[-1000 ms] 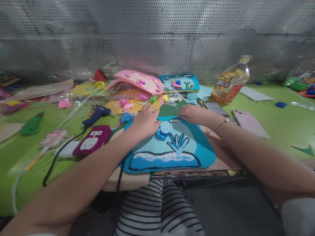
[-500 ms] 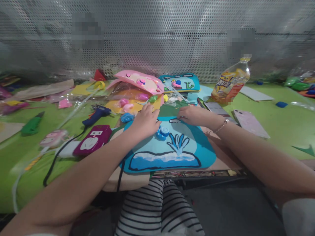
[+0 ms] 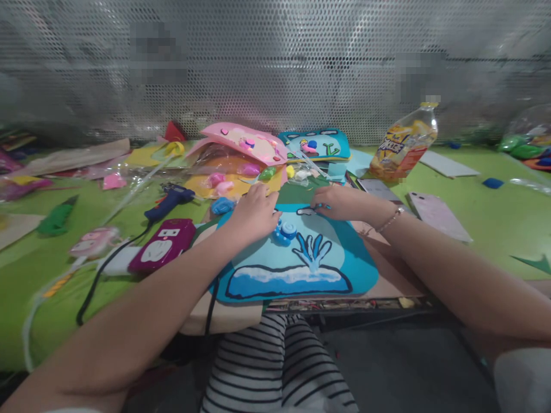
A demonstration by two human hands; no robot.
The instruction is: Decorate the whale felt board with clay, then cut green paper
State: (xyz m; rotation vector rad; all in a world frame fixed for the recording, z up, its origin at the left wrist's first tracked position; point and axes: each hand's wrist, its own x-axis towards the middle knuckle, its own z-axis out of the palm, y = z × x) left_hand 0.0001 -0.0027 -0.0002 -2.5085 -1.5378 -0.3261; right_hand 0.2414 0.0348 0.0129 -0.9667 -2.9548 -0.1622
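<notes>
A blue craft sheet point(image 3: 258, 255) with rounded corners lies in front of me. On it are a blue clay snail-like figure point(image 3: 286, 229) with a spiral, a blue-and-white plant shape point(image 3: 313, 251) outlined in dark, and a wavy blue-and-white band point(image 3: 288, 281) along the bottom. My left hand point(image 3: 257, 212) rests on the sheet's upper left, fingers loosely apart, the thumb close to the snail. At the upper right edge, beside a white cloud shape point(image 3: 307, 211), my right hand point(image 3: 338, 202) has its fingers bent together; anything between them is too small to name.
Left of the sheet are a blue glue gun point(image 3: 172, 201), a magenta case point(image 3: 163, 246) and a black cord. Behind lie bags of colored clay point(image 3: 224, 183), a pink sheet point(image 3: 241, 140) and another blue picture point(image 3: 318, 143). To the right are a plastic bottle point(image 3: 404, 143) and phone point(image 3: 439, 215).
Both hands keep nearly the same places. The right hand's fingers have shifted very slightly beside the cloud; the snail and sheet have not moved.
</notes>
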